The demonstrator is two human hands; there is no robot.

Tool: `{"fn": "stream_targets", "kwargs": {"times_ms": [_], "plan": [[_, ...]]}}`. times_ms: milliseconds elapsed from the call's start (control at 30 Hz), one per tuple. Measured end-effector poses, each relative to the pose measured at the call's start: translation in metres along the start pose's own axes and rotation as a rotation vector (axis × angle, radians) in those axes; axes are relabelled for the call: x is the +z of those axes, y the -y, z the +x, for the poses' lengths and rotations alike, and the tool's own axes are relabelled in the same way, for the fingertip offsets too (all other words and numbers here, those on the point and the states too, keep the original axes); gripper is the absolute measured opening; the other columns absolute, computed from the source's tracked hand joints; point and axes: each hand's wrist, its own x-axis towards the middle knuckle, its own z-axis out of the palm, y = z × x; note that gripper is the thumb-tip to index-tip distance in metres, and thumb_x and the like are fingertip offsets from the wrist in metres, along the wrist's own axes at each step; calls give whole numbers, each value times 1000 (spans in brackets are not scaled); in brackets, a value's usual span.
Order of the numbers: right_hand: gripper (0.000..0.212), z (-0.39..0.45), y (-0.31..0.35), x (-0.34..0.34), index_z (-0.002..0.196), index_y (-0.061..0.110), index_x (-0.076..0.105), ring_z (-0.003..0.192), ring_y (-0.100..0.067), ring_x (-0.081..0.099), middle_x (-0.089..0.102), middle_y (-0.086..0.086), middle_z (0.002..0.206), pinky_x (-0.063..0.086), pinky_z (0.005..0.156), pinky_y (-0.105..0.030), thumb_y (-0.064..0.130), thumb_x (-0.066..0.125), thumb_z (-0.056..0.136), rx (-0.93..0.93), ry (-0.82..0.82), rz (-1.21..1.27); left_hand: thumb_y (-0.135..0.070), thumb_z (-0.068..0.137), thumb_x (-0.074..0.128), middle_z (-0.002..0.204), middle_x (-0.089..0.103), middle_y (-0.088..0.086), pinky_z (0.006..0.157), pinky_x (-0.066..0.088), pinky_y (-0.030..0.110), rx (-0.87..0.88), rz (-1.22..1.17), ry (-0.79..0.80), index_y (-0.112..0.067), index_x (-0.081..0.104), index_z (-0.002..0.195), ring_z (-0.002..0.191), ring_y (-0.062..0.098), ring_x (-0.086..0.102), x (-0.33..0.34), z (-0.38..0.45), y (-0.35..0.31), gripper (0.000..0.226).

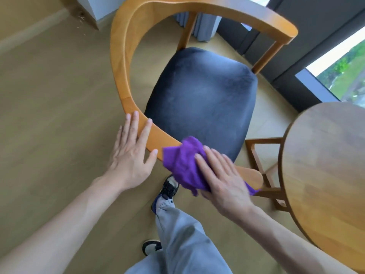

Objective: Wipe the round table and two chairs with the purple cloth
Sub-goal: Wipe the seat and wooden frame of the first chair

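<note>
The right hand (221, 175) presses the crumpled purple cloth (182, 165) flat-fingered onto the curved wooden armrest of the dark-cushioned chair (201, 91); the left hand (132, 153) rests released, fingers straight, on the same rail, beside the round wooden surface (325, 175)

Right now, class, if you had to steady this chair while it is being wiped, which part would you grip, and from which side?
Probably the curved wooden backrest rail of the chair, taken from outside, on the person's left. It arches clear above the seat, so fingers can wrap it. The left hand already rests there, while the right hand presses the purple cloth further along.
</note>
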Motion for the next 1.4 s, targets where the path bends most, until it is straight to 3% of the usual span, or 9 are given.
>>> {"fn": "stream_targets", "kwargs": {"times_ms": [167, 467, 567, 767, 867, 967, 1133, 1233, 1400], "plan": [[79, 48, 34, 8, 160, 14, 32, 148, -35, 37, 27, -15, 167, 31, 119, -47, 60, 51, 98, -25, -40, 14, -26, 91, 20, 171, -4, 8, 128, -2, 44, 144, 14, 21, -7, 8, 163, 158, 20, -11, 11, -11, -42, 75], [72, -85, -85, -11, 163, 15, 16, 156, -34, 19, 15, -14, 170, 27, 120, -53, 30, 45, 98, 100, 90, -33, -50, 100, 22, 169, -23, -6, 123, -20, 32, 168, 20, 69, -21, -9, 163, 153, 10, -26, 10, -9, -31, 75], [75, -75, -87, -20, 163, 15, 14, 156, -36, 16, 16, -15, 169, 23, 121, -51, 45, 43, 101, 61, 164, -67, -49, 100, 23, 168, -26, -3, 121, -25, 31, 160, 46, 54, -19, -12, 162, 152, 11, -29, 12, -10, -34, 77], [90, 11, -7, -18, 162, 9, 22, 154, -37, 23, 20, -17, 168, 24, 124, -51, 63, 46, 93, -11, 189, -129, -34, 97, 32, 170, 17, -1, 126, -5, 25, 120, -183, -10, -13, 25, 161, 157, 10, 2, -1, -5, -37, 68], [97, 62, 49, -6, 159, 4, 30, 147, -42, 36, 27, -23, 164, 33, 119, -56, 54, 68, 84, 50, 153, -112, -25, 92, 42, 158, 42, 4, 121, 13, 16, 25, -387, -58, -8, 45, 151, 148, 13, 29, -20, 2, -30, 62], [79, 115, 95, 0, 158, 5, 30, 151, -38, 31, 23, -18, 167, 31, 120, -55, 35, 62, 93, 79, 64, -52, -17, 86, 50, 155, 46, 6, 120, 19, 17, -63, -430, -122, -6, 52, 145, 144, 19, 36, -40, 3, -9, 60], [68, 242, 138, -11, 161, 7, 19, 158, -29, 7, 6, -9, 172, 5, 128, -49, 27, 45, 102, 18, 14, -49, -18, 90, 46, 166, 26, -2, 125, 16, 24, -164, -441, -130, -13, 30, 159, 153, 8, 19, -72, 18, 33, 71], [67, 311, 134, -24, 160, 3, 23, 158, -27, 6, 9, -8, 172, -12, 125, -43, 25, 47, 101, -12, -26, -108, -27, 92, 45, 162, 20, -18, 116, 13, 6, -194, -541, -121, -26, 15, 163, 143, -20, 10, -88, 49, 51, 76], [54, 400, 103, -71, 135, 5, 61, 154, -30, 22, 51, -7, 148, -9, 125, -49, 37, 48, 94, -93, 17, -222, -38, 93, 46, 166, 9, -21, 121, 15, 15, -298, -831, -154, -35, 3, 162, 151, -8, 11, -113, 110, 56, 82]]}}
